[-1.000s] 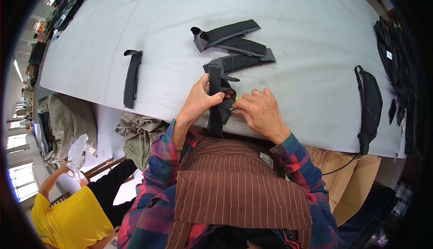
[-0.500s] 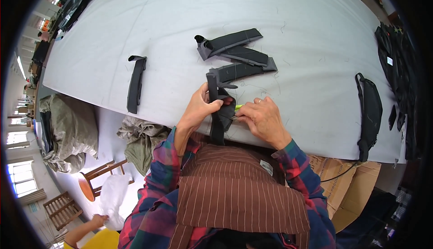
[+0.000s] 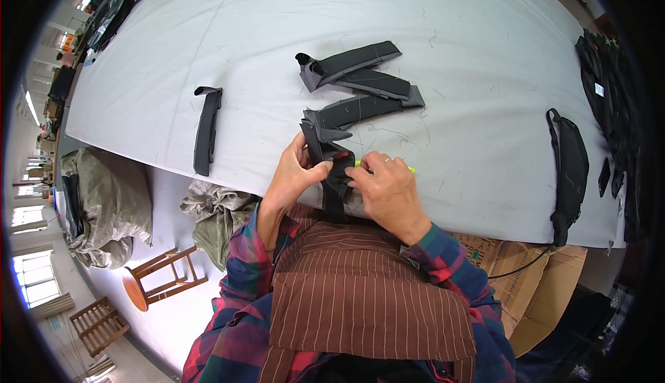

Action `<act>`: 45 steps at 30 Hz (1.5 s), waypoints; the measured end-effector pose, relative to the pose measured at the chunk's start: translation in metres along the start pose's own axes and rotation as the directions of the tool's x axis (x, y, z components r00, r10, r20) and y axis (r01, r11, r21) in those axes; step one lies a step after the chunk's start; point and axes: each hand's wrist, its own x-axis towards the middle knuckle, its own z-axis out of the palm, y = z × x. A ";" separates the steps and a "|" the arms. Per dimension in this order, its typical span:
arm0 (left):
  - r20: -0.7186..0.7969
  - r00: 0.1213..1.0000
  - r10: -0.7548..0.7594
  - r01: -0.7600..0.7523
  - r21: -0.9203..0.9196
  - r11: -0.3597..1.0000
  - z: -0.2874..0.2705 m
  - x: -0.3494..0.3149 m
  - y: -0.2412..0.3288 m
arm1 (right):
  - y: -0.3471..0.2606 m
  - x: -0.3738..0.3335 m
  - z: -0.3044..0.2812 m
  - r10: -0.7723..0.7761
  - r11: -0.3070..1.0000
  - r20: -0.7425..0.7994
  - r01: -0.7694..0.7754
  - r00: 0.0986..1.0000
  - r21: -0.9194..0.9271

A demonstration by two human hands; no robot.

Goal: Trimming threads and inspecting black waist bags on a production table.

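Note:
My left hand (image 3: 294,173) is closed on a black fabric strap piece (image 3: 337,187), thumb in front and fingers behind. The piece stands up at the table's near edge, and its lower end hangs toward my apron. Against its right side, the fingertips of my right hand (image 3: 386,190) are pinched together at the fabric edge. A slim yellow-green tool (image 3: 413,170) lies in that hand; its ends peek out past the fingers and the rest is hidden. Just beyond my hands lies a loose pile of similar dark padded strips (image 3: 364,109), touching or nearly touching the held piece.
A single dark strip (image 3: 207,132) lies to the left on the pale covered table (image 3: 485,71). At right are a black curved pouch (image 3: 568,168) and a heap of black pieces (image 3: 609,99). Loose threads dot the cloth. Sacks (image 3: 111,203), a wooden stool (image 3: 163,277) and a cardboard box (image 3: 533,279) stand below.
My right hand has moved left, up to the fabric, and its fingertips now pinch there. The held piece has shifted slightly left. A person with a white plastic bag at lower left is gone from view.

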 end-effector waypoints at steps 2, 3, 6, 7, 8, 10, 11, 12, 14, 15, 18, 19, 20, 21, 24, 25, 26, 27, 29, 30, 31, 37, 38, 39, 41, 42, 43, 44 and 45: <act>-0.005 1.000 0.016 -0.016 0.008 1.000 0.001 -0.002 0.001 | -0.004 0.000 0.004 -0.009 0.999 -0.008 0.009 1.000 -0.039; -0.013 1.000 0.020 -0.020 0.009 1.000 0.000 -0.002 0.000 | -0.005 -0.001 0.005 -0.019 0.997 -0.017 0.018 1.000 -0.078; -0.026 0.999 0.021 -0.021 0.012 1.000 0.000 -0.004 -0.001 | -0.007 -0.002 0.009 -0.014 0.991 -0.011 0.013 1.000 -0.136; -0.030 0.999 0.017 -0.016 0.014 1.000 0.000 -0.004 -0.001 | -0.008 -0.003 0.010 -0.014 0.991 -0.010 0.013 1.000 -0.136; -0.031 0.999 0.018 -0.018 0.014 1.000 0.000 -0.004 -0.001 | -0.009 -0.003 0.011 -0.008 0.987 -0.006 0.007 1.000 -0.158; -0.046 0.999 0.022 -0.022 0.013 1.000 0.001 -0.005 -0.003 | -0.011 -0.003 0.012 -0.002 0.984 -0.002 0.002 1.000 -0.180; -0.045 0.999 0.024 -0.024 0.013 1.000 0.002 -0.004 -0.004 | -0.011 -0.003 0.013 -0.006 0.981 0.005 0.007 1.000 -0.196; -0.038 0.998 0.054 -0.053 0.025 0.998 0.002 -0.003 -0.005 | -0.011 -0.003 0.014 -0.009 0.977 0.013 0.012 1.000 -0.213; -0.031 0.996 0.084 -0.083 0.037 0.996 0.004 -0.003 -0.005 | -0.011 -0.003 0.018 -0.025 0.980 -0.021 0.021 0.999 -0.199; -0.036 0.997 0.071 -0.069 0.038 0.997 0.005 -0.003 -0.005 | -0.011 -0.003 0.019 -0.041 0.983 -0.054 0.030 0.998 -0.183; -0.034 0.996 0.078 -0.077 0.037 0.996 0.003 -0.002 -0.008 | -0.010 -0.002 0.021 -0.036 0.986 -0.044 0.029 0.998 -0.162; -0.027 0.995 0.097 -0.096 0.035 0.995 0.002 -0.001 -0.009 | -0.010 -0.002 0.022 -0.038 0.986 -0.045 0.030 0.998 -0.162; -0.027 0.995 0.098 -0.097 0.035 0.995 0.002 -0.001 -0.009 | -0.009 -0.002 0.023 -0.038 0.987 -0.049 0.030 0.998 -0.157; -0.029 0.997 0.077 -0.076 0.045 0.996 0.001 -0.001 -0.009 | -0.008 -0.002 0.024 -0.037 0.988 -0.053 0.029 0.998 -0.152; -0.029 0.998 0.048 -0.046 0.058 0.997 0.001 -0.001 -0.008 | -0.007 0.000 0.024 -0.045 0.986 -0.056 0.035 0.997 -0.161; -0.024 0.999 0.040 -0.039 0.061 0.997 0.001 -0.001 -0.007 | -0.006 0.001 0.024 -0.045 0.986 -0.055 0.036 0.997 -0.160; -0.027 0.999 0.042 -0.041 0.062 0.997 0.000 -0.002 -0.006 | -0.004 0.003 0.025 -0.041 0.988 -0.060 0.031 0.997 -0.148; -0.001 0.999 0.047 -0.047 0.008 0.999 0.001 -0.002 -0.004 | -0.003 0.004 0.025 -0.036 0.990 -0.066 0.027 0.997 -0.137; 0.023 0.998 0.059 -0.058 -0.045 0.997 0.000 -0.003 0.000 | 0.000 0.004 0.023 0.015 0.999 -0.066 -0.017 0.998 -0.034; 0.052 0.998 0.031 -0.024 -0.123 0.992 -0.001 -0.004 0.001 | 0.003 0.004 0.022 0.070 0.995 -0.059 -0.065 0.996 0.069; 0.084 0.996 0.005 0.012 -0.200 0.980 -0.002 -0.004 0.004 | 0.004 0.004 0.019 0.065 0.996 -0.063 -0.060 0.996 0.068; 0.061 0.998 0.032 -0.008 -0.361 0.932 -0.010 -0.006 0.007 | 0.012 0.005 -0.012 0.502 0.669 0.065 -0.435 0.862 0.603; 0.064 0.997 0.034 -0.008 -0.361 0.933 -0.012 -0.006 0.004 | 0.014 0.005 -0.015 0.503 0.667 0.024 -0.405 0.864 0.625; 0.079 0.996 0.047 -0.011 -0.405 0.914 -0.015 -0.005 0.001 | 0.015 0.006 -0.017 0.503 0.665 -0.017 -0.375 0.864 0.646; 0.099 0.993 0.058 -0.008 -0.449 0.893 -0.014 -0.003 -0.002 | 0.011 0.013 -0.024 0.483 0.699 -0.043 -0.355 0.875 0.621; 0.102 0.994 0.040 0.007 -0.425 0.905 -0.011 -0.003 -0.002 | 0.003 0.021 -0.026 0.442 0.760 -0.123 -0.298 0.888 0.577; 0.104 0.994 0.022 0.022 -0.401 0.916 -0.007 -0.003 -0.001 | -0.004 0.026 -0.027 0.394 0.816 -0.200 -0.241 0.897 0.525; 0.106 0.994 0.023 0.021 -0.401 0.916 -0.003 -0.004 -0.001 | -0.008 0.031 -0.026 0.394 0.817 -0.202 -0.241 0.896 0.524; 0.148 0.989 0.009 0.041 -0.335 0.941 0.002 -0.005 0.000 | -0.013 0.035 -0.026 0.381 0.832 -0.189 -0.246 0.905 0.497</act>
